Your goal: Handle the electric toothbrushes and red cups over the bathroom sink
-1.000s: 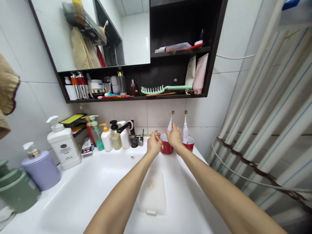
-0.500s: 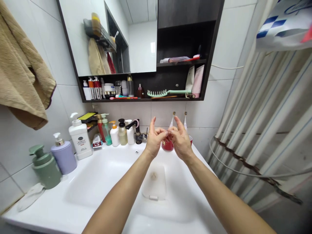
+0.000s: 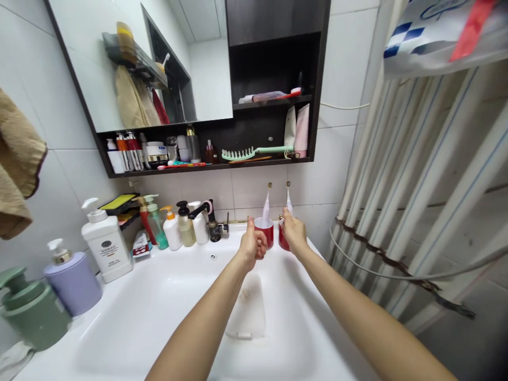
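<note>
Over the back of the white sink point(image 3: 151, 312), my left hand point(image 3: 250, 246) is half curled, its thumb pointing up and its fingers folded toward the palm. Nothing shows in it. To the right, my right hand point(image 3: 294, 231) is also curled with the thumb raised, and I see no object in it. It overlaps a red cup point(image 3: 283, 238) in view; whether it touches the cup cannot be told. Another red cup point(image 3: 269, 233) stands between the hands with a white electric toothbrush point(image 3: 265, 211) in it. A second electric toothbrush point(image 3: 289, 201) rises behind my right hand.
A black faucet point(image 3: 214, 222) stands left of the cups, beside several pump bottles point(image 3: 171, 233). Larger dispensers, one purple point(image 3: 75, 286) and one green point(image 3: 34, 317), line the left counter. A mirror cabinet point(image 3: 273, 21) hangs above. White pipes point(image 3: 369, 174) run along the right.
My hands were together with fingers touching and index fingers raised; they have parted, the right moving toward the right-hand cup. The view has shifted right, and both red cups show more.
</note>
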Tool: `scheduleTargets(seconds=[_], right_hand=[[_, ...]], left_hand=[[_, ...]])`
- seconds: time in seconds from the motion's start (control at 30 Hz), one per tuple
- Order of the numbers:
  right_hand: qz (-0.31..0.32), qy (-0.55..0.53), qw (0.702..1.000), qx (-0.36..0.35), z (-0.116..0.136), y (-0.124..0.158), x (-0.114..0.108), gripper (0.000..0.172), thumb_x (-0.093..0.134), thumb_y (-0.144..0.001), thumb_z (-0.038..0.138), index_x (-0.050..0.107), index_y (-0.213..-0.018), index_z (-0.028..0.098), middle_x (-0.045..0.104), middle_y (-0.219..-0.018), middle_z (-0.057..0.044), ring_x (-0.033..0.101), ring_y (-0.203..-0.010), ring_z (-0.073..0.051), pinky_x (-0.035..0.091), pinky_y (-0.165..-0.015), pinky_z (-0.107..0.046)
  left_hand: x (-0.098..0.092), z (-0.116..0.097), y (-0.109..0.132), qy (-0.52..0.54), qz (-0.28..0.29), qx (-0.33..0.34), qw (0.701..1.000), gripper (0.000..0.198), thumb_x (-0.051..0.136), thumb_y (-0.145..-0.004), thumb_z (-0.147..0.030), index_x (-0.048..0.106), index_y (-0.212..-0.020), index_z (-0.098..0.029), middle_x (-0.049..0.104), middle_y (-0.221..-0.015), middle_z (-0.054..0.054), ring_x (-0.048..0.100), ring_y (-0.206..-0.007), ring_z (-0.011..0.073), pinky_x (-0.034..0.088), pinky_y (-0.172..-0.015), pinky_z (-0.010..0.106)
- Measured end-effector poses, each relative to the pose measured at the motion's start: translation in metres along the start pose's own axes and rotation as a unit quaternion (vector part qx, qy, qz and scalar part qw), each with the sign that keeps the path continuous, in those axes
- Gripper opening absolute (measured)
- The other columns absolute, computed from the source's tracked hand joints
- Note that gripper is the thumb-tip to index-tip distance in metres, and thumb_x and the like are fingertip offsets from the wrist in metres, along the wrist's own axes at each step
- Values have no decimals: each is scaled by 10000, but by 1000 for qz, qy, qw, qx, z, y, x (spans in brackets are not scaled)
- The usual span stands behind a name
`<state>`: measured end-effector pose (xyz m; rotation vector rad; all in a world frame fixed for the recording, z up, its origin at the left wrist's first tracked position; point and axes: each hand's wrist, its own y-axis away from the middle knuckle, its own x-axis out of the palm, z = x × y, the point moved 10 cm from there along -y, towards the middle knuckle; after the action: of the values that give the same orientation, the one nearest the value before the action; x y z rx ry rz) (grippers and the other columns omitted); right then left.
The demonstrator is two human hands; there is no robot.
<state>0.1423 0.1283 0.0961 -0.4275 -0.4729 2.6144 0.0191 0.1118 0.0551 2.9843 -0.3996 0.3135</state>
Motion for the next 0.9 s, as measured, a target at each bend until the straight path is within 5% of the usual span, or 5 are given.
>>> scheduleTargets(seconds=[0.17, 0.37, 0.63, 0.8, 0.9], right_hand=[[-72, 138, 988, 19, -50, -30, -31, 265, 570, -465, 372, 502, -631, 178, 471, -850, -73, 443, -826, -209, 333, -645, -278], [-8, 228, 974, 6, -72, -30, -23, 117, 544, -518, 277, 499, -510, 169, 454, -696, -22, 467, -654, -153, 339, -601, -268], [59, 270, 959, -66, -44, 33, -23, 138, 532, -566, 301, 517, -552, 165, 421, -741, -28, 443, -720, -167, 340, -669, -286], [118, 242, 958, -96, -26, 83, 11, 127, 563, -563, 272, 561, -651, 182, 446, -833, -31, 440, -805, -151, 346, -717, -252], [148, 225, 958, -98, -24, 103, 40, 179, 568, -563, 311, 564, -687, 182, 453, -860, -24, 455, -779, -133, 362, -704, -238]], left_hand=[[-24, 50, -7, -28, -39, -55, 997, 542, 253, -552, -659, 400, -480, -142, 355, -314, -46, 261, -283, 28, 156, -359, 175], [-34, 75, -6, -36, -28, -58, 997, 402, 432, -553, -533, 442, -590, -133, 425, -413, -45, 338, -338, 35, 212, -381, 177], [-51, 50, 2, -82, -93, 27, 992, 210, 510, -577, -339, 478, -596, -133, 504, -542, -6, 451, -477, 65, 322, -467, 196], [-45, 10, 5, -104, -133, 127, 977, 257, 549, -564, -242, 498, -798, -150, 560, -707, 18, 506, -634, 95, 366, -559, 211], [-51, 6, -1, -113, -146, 133, 974, 313, 559, -548, -265, 488, -827, -143, 564, -706, 21, 509, -613, 101, 376, -551, 218]])
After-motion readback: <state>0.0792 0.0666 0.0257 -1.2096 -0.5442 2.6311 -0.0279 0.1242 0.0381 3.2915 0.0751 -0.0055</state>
